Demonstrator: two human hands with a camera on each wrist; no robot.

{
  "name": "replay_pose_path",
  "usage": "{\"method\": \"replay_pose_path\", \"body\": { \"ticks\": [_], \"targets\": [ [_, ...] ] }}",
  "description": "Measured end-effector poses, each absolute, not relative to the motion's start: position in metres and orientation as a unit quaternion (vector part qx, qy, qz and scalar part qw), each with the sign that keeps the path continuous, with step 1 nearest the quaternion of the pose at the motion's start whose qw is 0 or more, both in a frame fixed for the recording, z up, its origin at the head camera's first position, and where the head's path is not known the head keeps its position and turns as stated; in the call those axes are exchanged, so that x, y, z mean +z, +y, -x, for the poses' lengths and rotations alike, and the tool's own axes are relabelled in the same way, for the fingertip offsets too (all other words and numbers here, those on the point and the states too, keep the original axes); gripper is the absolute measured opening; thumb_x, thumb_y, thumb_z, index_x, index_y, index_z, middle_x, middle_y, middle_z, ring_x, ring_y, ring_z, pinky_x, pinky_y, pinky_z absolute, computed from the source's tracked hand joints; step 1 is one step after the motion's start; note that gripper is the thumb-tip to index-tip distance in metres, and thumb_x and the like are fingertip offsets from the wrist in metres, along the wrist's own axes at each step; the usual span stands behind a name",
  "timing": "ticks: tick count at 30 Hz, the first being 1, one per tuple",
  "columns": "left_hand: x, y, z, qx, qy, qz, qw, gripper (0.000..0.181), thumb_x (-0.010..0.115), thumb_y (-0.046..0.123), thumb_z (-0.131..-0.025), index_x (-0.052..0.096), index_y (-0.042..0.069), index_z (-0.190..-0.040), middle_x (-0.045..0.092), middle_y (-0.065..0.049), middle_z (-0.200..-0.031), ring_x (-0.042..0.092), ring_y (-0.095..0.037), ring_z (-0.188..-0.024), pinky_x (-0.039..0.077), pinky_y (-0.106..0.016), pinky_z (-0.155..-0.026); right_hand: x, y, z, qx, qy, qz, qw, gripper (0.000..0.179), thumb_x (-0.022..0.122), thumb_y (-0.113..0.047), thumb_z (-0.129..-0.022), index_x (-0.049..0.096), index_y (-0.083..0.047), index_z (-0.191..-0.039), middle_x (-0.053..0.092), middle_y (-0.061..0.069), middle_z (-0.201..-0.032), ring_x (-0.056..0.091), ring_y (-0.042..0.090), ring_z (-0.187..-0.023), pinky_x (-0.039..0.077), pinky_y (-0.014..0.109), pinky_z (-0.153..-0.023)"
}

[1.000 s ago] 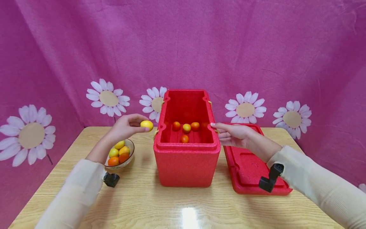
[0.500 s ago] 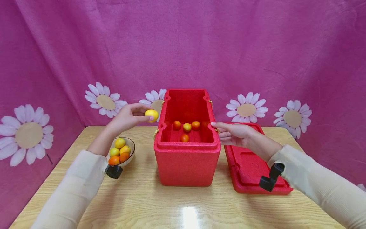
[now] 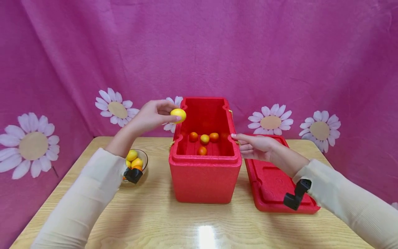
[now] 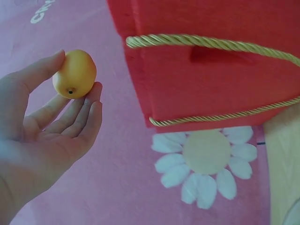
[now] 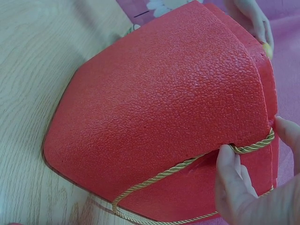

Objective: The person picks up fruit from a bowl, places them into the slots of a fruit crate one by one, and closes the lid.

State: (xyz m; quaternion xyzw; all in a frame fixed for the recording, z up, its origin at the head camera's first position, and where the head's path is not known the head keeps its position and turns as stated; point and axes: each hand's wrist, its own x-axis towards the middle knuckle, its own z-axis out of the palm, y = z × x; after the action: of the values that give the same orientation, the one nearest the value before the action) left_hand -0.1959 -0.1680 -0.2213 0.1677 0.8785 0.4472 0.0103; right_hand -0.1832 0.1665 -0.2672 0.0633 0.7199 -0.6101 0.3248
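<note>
My left hand (image 3: 154,116) pinches a small yellow oval fruit (image 3: 178,116) between thumb and fingertips. It holds the fruit above the left rim of a red foam box (image 3: 203,181). In the left wrist view the fruit (image 4: 75,75) shows a dark stem spot, beside the box's gold rope handle (image 4: 201,43). My right hand (image 3: 258,147) holds the box's right wall, thumb at the rim and fingers against the outside by the rope (image 5: 164,173). Several orange and yellow fruits, one a yellow fruit (image 3: 204,139), lie on the box floor.
A bowl (image 3: 145,159) of yellow and orange fruits stands on the left of the wooden table (image 3: 155,221), partly hidden by my left wrist. The red lid (image 3: 275,183) lies right of the box, under my right forearm. A pink flowered curtain (image 3: 199,48) hangs behind.
My left hand has risen and moved right with the yellow fruit, from beside the box to over its left rim. My right hand keeps its place on the box wall.
</note>
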Motion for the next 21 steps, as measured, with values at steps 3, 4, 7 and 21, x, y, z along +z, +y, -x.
{"method": "replay_pose_path", "body": {
  "ticks": [3,4,7,21],
  "targets": [
    [-0.212,-0.157,0.195,0.439,0.883,-0.163,0.006,0.036,0.072,0.024,-0.084,0.065,0.009,-0.116,0.07,-0.012,-0.11,0.065,-0.021,-0.099,0.052,-0.026,-0.083,-0.268,0.168,0.183,-0.612,0.716,-0.056,0.331,0.073,0.06,-0.049,-0.09,0.036,-0.003,-0.142,0.072,-0.008,-0.09,0.071,0.009,-0.088,0.055,0.028,-0.091],
    [-0.209,-0.153,0.195,0.437,0.885,-0.162,0.005,0.036,0.072,0.024,-0.084,0.065,0.009,-0.116,0.07,-0.011,-0.109,0.065,-0.021,-0.099,0.052,-0.028,-0.084,-0.268,0.168,0.183,-0.611,0.716,-0.053,0.332,0.073,0.06,-0.048,-0.09,0.036,-0.003,-0.142,0.073,-0.007,-0.09,0.071,0.009,-0.088,0.055,0.027,-0.09],
    [-0.199,-0.142,0.196,0.427,0.889,-0.165,0.004,0.035,0.072,0.023,-0.084,0.066,0.01,-0.115,0.07,-0.011,-0.108,0.064,-0.022,-0.1,0.05,-0.033,-0.089,-0.269,0.17,0.183,-0.612,0.714,-0.045,0.336,0.071,0.058,-0.047,-0.091,0.037,-0.001,-0.141,0.073,-0.006,-0.089,0.07,0.008,-0.086,0.056,0.027,-0.089],
    [-0.162,-0.095,0.214,0.422,0.891,-0.166,0.029,0.034,0.071,0.029,-0.084,0.066,0.013,-0.113,0.069,-0.006,-0.109,0.061,-0.02,-0.1,0.051,-0.029,-0.082,-0.269,0.172,0.184,-0.616,0.714,-0.041,0.331,0.07,0.059,-0.046,-0.092,0.038,0.0,-0.14,0.073,-0.005,-0.091,0.07,0.009,-0.087,0.056,0.028,-0.09]
  ]
}}
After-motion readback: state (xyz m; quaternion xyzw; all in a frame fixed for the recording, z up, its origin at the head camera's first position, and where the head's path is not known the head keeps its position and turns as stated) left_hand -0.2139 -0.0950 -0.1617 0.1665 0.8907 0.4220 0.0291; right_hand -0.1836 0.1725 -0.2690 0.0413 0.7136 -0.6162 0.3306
